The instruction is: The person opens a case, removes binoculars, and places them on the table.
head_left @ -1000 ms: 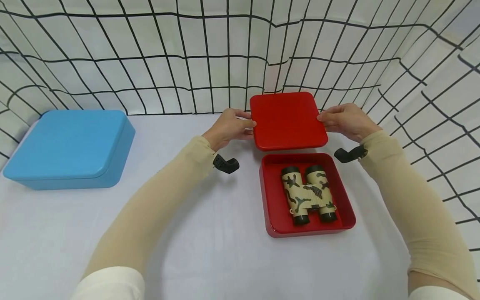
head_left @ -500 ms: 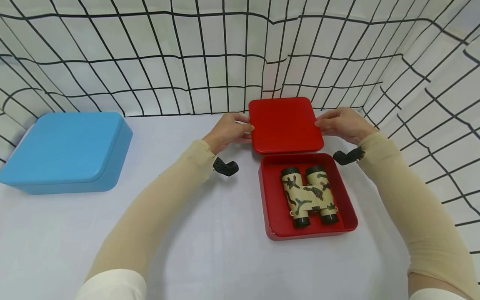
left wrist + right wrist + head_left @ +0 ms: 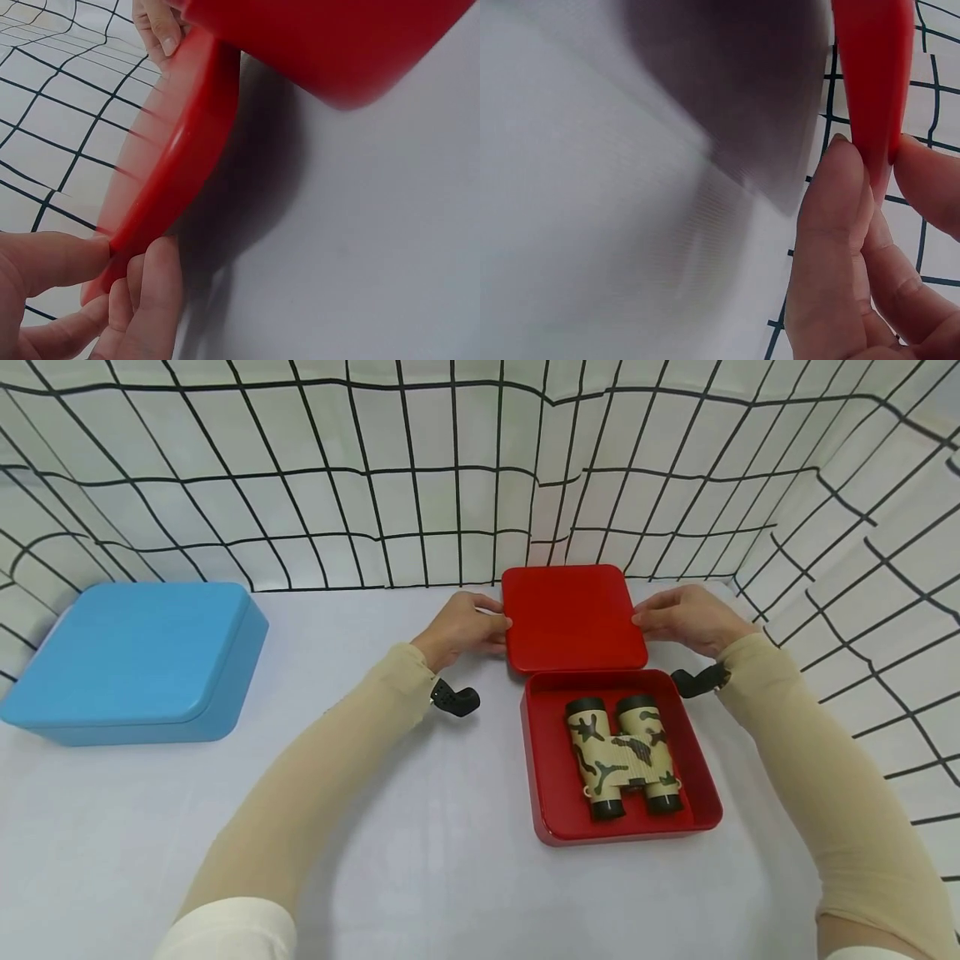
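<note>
Head view, one red lid [image 3: 576, 618]: located just beyond the far rim of an uncovered red box [image 3: 626, 841]; whether the two touched could not be told. Shadow beneath it in both wrist views suggested it was held off the white tabletop [image 3: 405, 860].

Grip: left hand [image 3: 463, 628] pinched the left edge between thumb and fingers; right hand [image 3: 690, 620] pinched the right edge likewise.

Handling, as judged: light, stiff, probably plastic; smooth and glossy, hence apt to slip under dry fingertips; unlikely to break, though a knock might scuff it. Best hold: opposite side edges, near mid-length, thumbs on top, fingers under the lip, both sides level.

Contents of box: one pair of camouflage binoculars [image 3: 626, 760], lying flat; seemingly heavier than the lid, best lifted by the barrels.

Also present: one blue box [image 3: 142, 660], to the left, well apart.
</note>
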`<state>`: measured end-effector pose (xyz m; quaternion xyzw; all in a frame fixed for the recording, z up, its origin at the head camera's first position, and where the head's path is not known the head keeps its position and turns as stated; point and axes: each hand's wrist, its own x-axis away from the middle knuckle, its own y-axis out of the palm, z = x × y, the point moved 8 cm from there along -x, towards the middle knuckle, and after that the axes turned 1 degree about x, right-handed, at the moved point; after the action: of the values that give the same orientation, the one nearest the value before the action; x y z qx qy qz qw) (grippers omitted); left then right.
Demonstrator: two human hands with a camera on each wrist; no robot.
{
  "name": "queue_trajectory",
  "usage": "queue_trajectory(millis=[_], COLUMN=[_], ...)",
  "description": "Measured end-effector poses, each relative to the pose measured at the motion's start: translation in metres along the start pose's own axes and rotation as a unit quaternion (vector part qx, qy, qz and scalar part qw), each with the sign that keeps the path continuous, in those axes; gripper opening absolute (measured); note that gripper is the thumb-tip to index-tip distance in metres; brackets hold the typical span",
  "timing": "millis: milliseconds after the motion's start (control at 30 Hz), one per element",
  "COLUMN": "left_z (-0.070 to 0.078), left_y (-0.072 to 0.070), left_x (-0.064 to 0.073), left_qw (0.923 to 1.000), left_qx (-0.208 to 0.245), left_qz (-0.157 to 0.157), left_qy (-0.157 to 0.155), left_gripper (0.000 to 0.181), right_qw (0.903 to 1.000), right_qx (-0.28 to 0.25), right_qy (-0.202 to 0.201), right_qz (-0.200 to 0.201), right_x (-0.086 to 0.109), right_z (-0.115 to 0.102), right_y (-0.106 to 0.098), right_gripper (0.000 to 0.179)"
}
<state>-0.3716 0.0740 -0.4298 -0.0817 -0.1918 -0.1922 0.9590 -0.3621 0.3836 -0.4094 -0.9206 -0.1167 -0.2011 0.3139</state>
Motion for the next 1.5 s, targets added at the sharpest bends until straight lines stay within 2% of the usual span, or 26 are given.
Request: queue_trajectory(millis=[233, 433, 867, 1233, 1367, 1500], left_z=[-0.005, -0.007, 0.0, 0.004, 0.006, 0.007], left_y=[0.003, 0.004, 0.006, 0.005, 0.005, 0.007], left_x=[-0.001, -0.003, 0.001, 0.001, 0.002, 0.005], left_qw=[0.9997, 0.9992, 0.9907, 0.9772, 0.9689, 0.9583], left_qx=[-0.024, -0.04, -0.134, -0.207, -0.242, -0.279], left_qz=[-0.001, 0.004, 0.018, 0.037, 0.044, 0.047], left_qy=[-0.009, -0.003, 0.019, 0.027, 0.031, 0.04], left_gripper=[0.049, 0.046, 0.042, 0.041, 0.04, 0.036], right_qw=[1.0, 0.9998, 0.9994, 0.9986, 0.9979, 0.9975], right_qx=[0.006, 0.016, 0.031, 0.047, 0.057, 0.055], right_qy=[0.003, 0.007, 0.013, 0.017, 0.017, 0.001], right_qz=[0.003, -0.006, -0.009, -0.016, -0.027, -0.043], right_x=[-0.003, -0.001, 0.0, 0.003, 0.005, 0.007], right_z=[0.01, 0.011, 0.012, 0.011, 0.01, 0.008], right_y=[0.006, 0.013, 0.018, 0.019, 0.02, 0.021], right_gripper=[0.054, 0.05, 0.05, 0.053, 0.059, 0.062])
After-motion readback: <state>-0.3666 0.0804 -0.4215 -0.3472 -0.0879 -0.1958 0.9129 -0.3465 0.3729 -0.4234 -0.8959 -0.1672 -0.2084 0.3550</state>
